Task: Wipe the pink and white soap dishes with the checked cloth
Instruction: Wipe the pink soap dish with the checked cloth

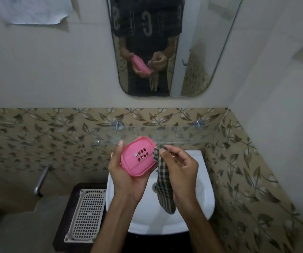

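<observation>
Centre frame, over the white basin [206, 196]: left hand [124, 177] cups the pink soap dish [138, 157] from below, fingers curled round its far and near edges, thumb side up the left rim. Dish tilted toward the camera, drain slots showing. Right hand [179, 166] has the checked cloth [162, 177] pinched betw thumb and forefinger at its top corner, other fingers loosely curled; cloth's bunched tip sits just at the dish's right edge, rest hangs down over the basin.

Step in hand, I'd say: wiping the pink one. To do it well — bunch more cloth under the fingertips, a pinched corner gives little contact. Press flat, sweep along the ribs, poke a fold into the slots, then turn the dish w/ the left hand to reach rim and underside. Keep it over the basin in case it slips.

Hard to tell: whether cloth touches the dish or is just beside it. Dish's underside hidden by the palm. White dish — probably the white slotted tray [86, 214] lower left on a dark stand, can't confirm. Mirror [192, 52] top centre repeats the hands, dim.
</observation>
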